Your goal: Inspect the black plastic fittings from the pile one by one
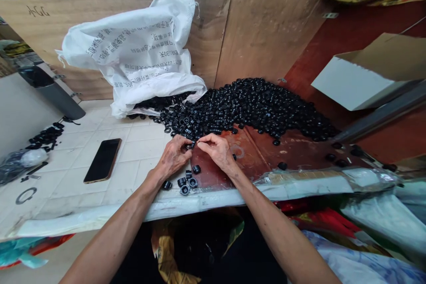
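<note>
A large heap of small black plastic caps (253,102) spreads over the table, spilling beside a white woven sack (133,49). At the heap's front edge my left hand (175,154) has thumb and fingers closed round a black cap (190,144). My right hand (218,150) is just to its right, fingertips pinched near the same cap; what lies between them is too small to make out. Several loose caps (192,182) sit below my left hand, near the table's front edge.
A black phone (103,160) lies on the left of the table (133,159). Further left are a grey cylinder (55,93), a flat ring (26,195) and small black parts (46,136). An open cardboard box (359,80) is at the right. Wooden boards (259,35) stand behind.
</note>
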Available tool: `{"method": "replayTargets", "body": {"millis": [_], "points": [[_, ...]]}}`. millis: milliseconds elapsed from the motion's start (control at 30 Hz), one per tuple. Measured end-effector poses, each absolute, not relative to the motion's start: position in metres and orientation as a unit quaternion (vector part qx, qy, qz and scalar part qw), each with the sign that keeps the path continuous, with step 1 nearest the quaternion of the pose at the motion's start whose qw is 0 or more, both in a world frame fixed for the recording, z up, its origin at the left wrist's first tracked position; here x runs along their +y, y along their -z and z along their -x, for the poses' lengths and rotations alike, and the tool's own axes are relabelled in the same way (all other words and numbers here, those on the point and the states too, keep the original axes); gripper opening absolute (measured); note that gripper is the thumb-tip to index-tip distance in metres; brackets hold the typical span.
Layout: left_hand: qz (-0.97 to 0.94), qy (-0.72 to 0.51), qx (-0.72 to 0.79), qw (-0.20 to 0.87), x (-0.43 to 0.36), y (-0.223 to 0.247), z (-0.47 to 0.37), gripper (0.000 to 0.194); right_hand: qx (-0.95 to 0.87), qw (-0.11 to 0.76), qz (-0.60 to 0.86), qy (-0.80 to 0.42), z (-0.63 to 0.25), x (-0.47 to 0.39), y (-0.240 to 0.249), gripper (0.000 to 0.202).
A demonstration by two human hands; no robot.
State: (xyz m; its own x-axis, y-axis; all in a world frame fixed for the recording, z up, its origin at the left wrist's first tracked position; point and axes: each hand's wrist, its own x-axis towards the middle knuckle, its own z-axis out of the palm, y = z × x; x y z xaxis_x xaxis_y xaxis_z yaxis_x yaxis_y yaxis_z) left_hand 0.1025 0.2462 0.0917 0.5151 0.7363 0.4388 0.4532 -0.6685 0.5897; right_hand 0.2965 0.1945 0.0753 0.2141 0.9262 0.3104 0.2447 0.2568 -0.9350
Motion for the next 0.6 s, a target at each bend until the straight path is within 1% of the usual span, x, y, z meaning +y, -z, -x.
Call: {"method": "replayTargets", "body": {"millis": [100,267,467,600], "points": [[-0.829,-0.356,0.342,0.262,0.2458,-0.0906,-0.1033,0.03,-0.546,0.594,0.499,-0.317,-0.2939,0.1925,-0.0782,0.016],[-0.773,-0.361,0.345,0.391,0.2419,-0.0924,-0.1048,0.047,-0.561,0.607,0.46,-0.325,-0.2902,0.1905,-0.0788,0.011],[-0.728,-0.389,0.329,0.459,0.2387,-0.0946,-0.1073,0.04,-0.567,0.606,0.461,-0.314,-0.2914,0.1911,-0.0775,0.01],[-0.723,-0.402,0.32,0.461,0.2383,-0.0956,-0.1078,0.031,-0.562,0.599,0.479,-0.31,-0.2911,0.1898,-0.0809,0.015]]}}
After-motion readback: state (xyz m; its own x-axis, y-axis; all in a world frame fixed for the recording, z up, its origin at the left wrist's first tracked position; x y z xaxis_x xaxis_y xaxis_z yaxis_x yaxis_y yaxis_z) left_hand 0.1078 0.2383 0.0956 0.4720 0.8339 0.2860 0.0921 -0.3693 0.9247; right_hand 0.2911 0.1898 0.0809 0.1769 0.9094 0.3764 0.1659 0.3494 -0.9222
